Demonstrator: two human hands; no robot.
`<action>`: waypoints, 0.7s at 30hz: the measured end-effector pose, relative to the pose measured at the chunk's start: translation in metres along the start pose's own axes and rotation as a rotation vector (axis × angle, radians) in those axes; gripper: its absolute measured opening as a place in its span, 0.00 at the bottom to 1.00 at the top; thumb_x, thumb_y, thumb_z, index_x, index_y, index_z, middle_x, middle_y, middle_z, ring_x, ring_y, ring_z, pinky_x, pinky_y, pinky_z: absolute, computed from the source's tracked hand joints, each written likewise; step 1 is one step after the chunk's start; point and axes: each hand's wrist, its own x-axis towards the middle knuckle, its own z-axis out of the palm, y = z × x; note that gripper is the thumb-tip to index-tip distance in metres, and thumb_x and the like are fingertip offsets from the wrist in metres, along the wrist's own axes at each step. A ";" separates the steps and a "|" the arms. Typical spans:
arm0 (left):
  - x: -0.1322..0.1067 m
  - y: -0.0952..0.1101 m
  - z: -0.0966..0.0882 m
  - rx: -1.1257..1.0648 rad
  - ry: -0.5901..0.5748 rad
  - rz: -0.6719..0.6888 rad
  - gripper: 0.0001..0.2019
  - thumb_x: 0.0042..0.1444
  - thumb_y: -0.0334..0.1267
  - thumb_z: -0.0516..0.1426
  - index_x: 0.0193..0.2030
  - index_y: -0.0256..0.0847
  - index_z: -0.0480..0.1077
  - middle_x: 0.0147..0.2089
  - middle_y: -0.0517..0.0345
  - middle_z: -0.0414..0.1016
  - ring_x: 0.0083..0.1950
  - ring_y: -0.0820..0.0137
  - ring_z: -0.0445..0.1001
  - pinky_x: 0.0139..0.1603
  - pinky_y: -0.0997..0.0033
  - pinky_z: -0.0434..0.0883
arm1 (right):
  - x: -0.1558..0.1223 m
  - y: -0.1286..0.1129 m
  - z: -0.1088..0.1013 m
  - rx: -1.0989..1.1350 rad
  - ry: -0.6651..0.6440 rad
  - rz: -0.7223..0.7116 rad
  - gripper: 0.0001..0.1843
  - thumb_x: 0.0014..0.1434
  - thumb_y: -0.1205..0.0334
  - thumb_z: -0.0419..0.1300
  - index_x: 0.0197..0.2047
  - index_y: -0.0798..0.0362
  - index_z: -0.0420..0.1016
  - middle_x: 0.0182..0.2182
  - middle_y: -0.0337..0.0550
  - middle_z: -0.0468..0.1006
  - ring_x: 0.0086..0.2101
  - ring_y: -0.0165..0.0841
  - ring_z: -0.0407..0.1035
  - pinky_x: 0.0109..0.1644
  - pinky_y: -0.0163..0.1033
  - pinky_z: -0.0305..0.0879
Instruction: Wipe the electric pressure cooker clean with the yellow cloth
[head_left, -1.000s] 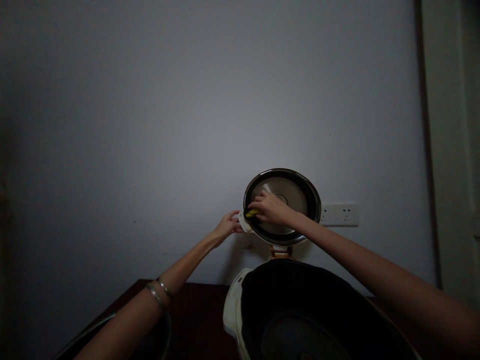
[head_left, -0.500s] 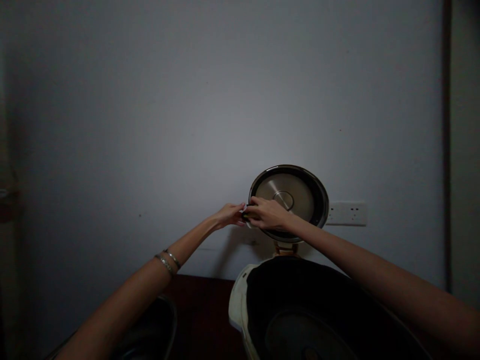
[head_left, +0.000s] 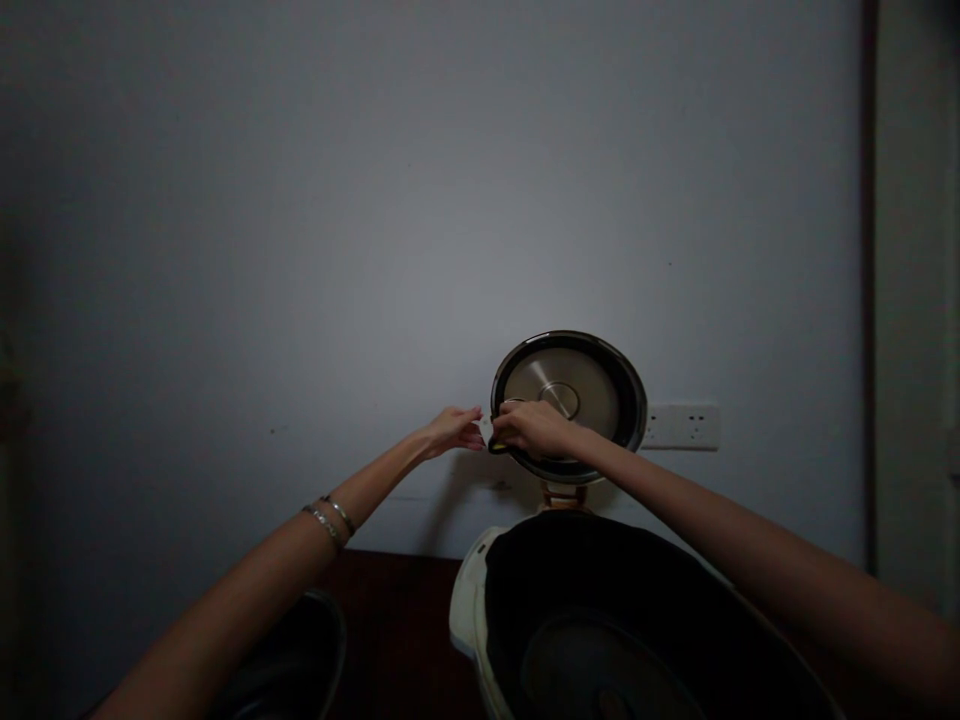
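Note:
An open, light-coloured cooker [head_left: 469, 600] with a dark round interior stands in front of me. Its hinged lid [head_left: 630, 410] is tilted up at the back, showing a metal inner plate and a black rim. My left hand [head_left: 452, 432] has its thumb and fingers at the left edge of the lid, around a pale part there. My right hand [head_left: 538, 428] reaches across the lid's inner face. Its curled fingers hold a small dark item with a bit of yellow [head_left: 498, 443] at the lid's left rim; its kind is unclear.
Behind the cooker rises a plain wall [head_left: 360, 250] with white power sockets [head_left: 682, 427] right of the lid. A dark pot or bowl [head_left: 300, 660] stands at lower left, partly behind my left forearm. The dark red tabletop [head_left: 397, 600] shows between them.
My right hand with the dark item has shifted slightly down along the lid's left rim. A small gap now shows between my two hands. The view has swung slightly right.

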 end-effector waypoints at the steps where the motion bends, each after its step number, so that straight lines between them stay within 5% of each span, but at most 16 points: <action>1: -0.001 0.000 0.000 0.011 -0.008 0.008 0.19 0.51 0.51 0.59 0.34 0.33 0.68 0.26 0.53 0.75 0.29 0.69 0.75 0.43 0.61 0.71 | 0.001 0.000 -0.001 -0.003 -0.006 0.006 0.09 0.58 0.61 0.56 0.40 0.46 0.76 0.37 0.41 0.73 0.35 0.33 0.69 0.30 0.33 0.51; 8: 0.000 -0.002 -0.004 0.058 -0.056 0.037 0.21 0.44 0.51 0.63 0.35 0.33 0.73 0.30 0.52 0.77 0.31 0.71 0.74 0.42 0.65 0.70 | 0.010 -0.001 -0.002 -0.009 0.096 0.179 0.12 0.61 0.58 0.53 0.44 0.45 0.75 0.40 0.43 0.73 0.38 0.34 0.69 0.31 0.33 0.53; 14: 0.001 -0.003 -0.004 0.059 -0.042 0.039 0.21 0.41 0.51 0.64 0.32 0.32 0.73 0.28 0.53 0.76 0.30 0.71 0.74 0.42 0.65 0.70 | -0.002 0.002 0.010 0.094 0.035 0.080 0.09 0.58 0.60 0.57 0.41 0.43 0.77 0.38 0.40 0.73 0.36 0.31 0.69 0.31 0.31 0.53; 21: -0.001 0.000 0.000 0.011 -0.021 0.008 0.17 0.47 0.47 0.62 0.34 0.32 0.73 0.29 0.52 0.76 0.30 0.71 0.74 0.41 0.65 0.70 | 0.008 0.016 0.021 0.326 0.277 0.237 0.10 0.57 0.57 0.59 0.40 0.46 0.78 0.38 0.41 0.76 0.39 0.33 0.69 0.39 0.33 0.59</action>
